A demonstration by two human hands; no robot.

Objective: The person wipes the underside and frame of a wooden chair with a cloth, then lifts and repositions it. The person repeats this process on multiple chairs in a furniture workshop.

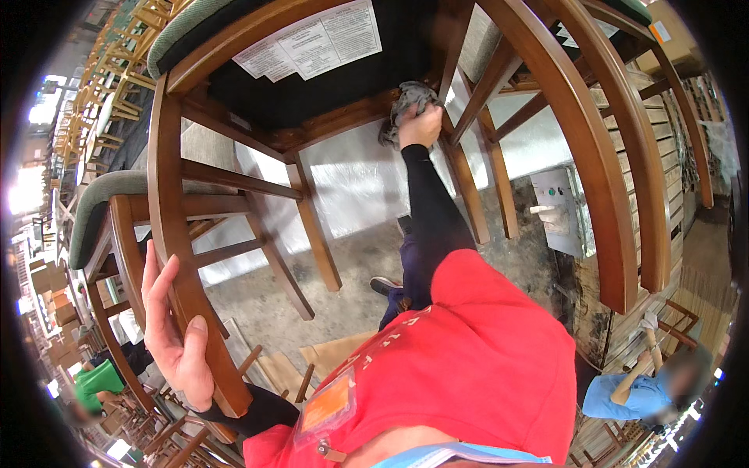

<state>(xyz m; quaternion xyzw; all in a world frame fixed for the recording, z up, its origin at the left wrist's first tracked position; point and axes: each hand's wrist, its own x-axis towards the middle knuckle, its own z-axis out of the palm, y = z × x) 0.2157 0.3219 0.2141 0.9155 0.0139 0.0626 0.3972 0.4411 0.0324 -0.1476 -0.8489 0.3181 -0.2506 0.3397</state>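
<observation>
A brown wooden chair (257, 168) is tipped over in front of me, its black underside with white paper labels (312, 39) facing me. My left hand (175, 327) grips the curved back rail of the chair at the lower left. High up, my right hand (421, 125), in a black sleeve, presses a grey rag (409, 100) against the seat frame where a leg joins it.
A second wooden chair (616, 156) arches across the right. More chairs are stacked at the far left (117, 70). A person in a blue shirt (632, 394) stands at the lower right. A grey floor (351, 265) lies below, with wooden pallets (663, 132) at right.
</observation>
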